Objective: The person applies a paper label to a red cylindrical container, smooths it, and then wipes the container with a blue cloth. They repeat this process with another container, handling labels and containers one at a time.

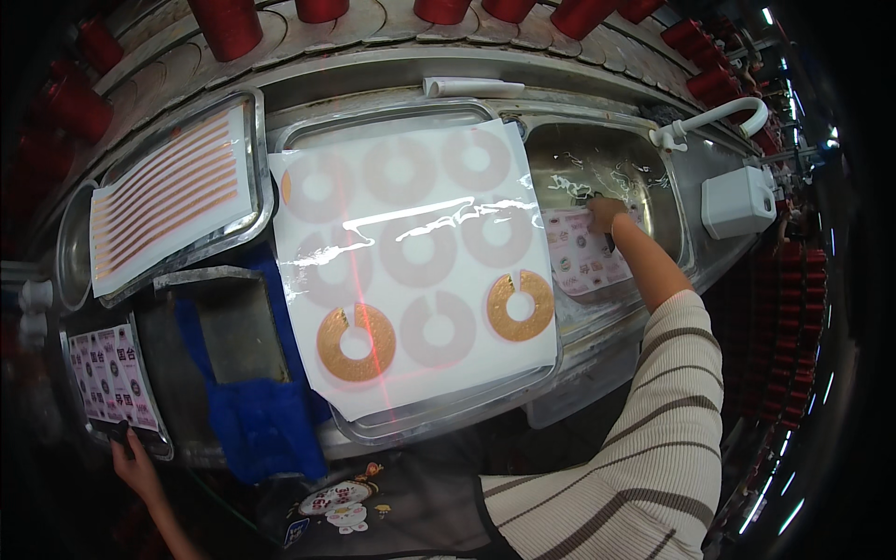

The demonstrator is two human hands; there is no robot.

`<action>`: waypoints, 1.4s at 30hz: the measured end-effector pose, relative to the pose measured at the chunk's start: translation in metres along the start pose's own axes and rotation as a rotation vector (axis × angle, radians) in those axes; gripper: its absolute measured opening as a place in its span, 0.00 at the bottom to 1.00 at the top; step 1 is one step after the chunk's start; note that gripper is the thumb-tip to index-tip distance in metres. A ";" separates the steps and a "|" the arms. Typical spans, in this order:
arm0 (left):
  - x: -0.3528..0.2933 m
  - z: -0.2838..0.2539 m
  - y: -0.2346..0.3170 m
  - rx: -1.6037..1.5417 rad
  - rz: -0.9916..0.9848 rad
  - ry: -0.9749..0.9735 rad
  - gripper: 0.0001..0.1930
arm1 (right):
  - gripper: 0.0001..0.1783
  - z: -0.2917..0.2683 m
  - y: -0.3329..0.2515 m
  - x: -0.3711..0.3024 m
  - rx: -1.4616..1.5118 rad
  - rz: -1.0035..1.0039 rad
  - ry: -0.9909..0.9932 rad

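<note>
In the sink (649,168) at the right, my right hand (608,215) reaches down onto a pink-and-white printed decal sheet (583,252) lying in shallow water. Its fingers are bent at the sheet's upper edge, with dark coverings or objects at the fingertips. At the far left my left hand (133,457) is at the lower edge of a small metal tray (149,392) holding another printed decal sheet (110,373). Its fingers are closed around something dark there, too small to make out. Between the hands lies a large white sheet (415,373) with pale rings and gold split rings (357,343), (520,308).
A white sheet of copper-coloured strips (173,191) rests on a tray at the upper left. A blue cloth (252,420) hangs over the front edge. By the sink are a white tap (709,119) and a white jug (737,203). Red cups (229,26) stand on the conveyor behind.
</note>
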State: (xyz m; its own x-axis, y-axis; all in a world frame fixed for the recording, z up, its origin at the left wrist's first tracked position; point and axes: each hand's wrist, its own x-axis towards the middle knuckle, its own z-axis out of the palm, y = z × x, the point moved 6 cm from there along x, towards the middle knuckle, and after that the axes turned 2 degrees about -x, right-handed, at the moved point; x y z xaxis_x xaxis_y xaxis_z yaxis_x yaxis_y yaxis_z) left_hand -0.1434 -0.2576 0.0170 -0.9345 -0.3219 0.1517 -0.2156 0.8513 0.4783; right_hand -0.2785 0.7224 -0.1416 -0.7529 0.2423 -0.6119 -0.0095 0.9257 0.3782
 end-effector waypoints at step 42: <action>0.061 -0.027 0.075 -0.174 0.149 0.130 0.13 | 0.09 -0.153 0.088 -0.107 0.805 -0.078 0.685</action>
State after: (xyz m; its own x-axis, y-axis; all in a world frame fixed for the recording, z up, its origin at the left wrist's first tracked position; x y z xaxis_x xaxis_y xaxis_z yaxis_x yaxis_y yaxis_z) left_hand -0.2088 -0.2240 0.0851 -0.9056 -0.2582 0.3364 -0.0157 0.8131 0.5819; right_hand -0.2990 0.7337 0.0635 -0.9816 0.1907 0.0024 0.1762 0.9118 -0.3708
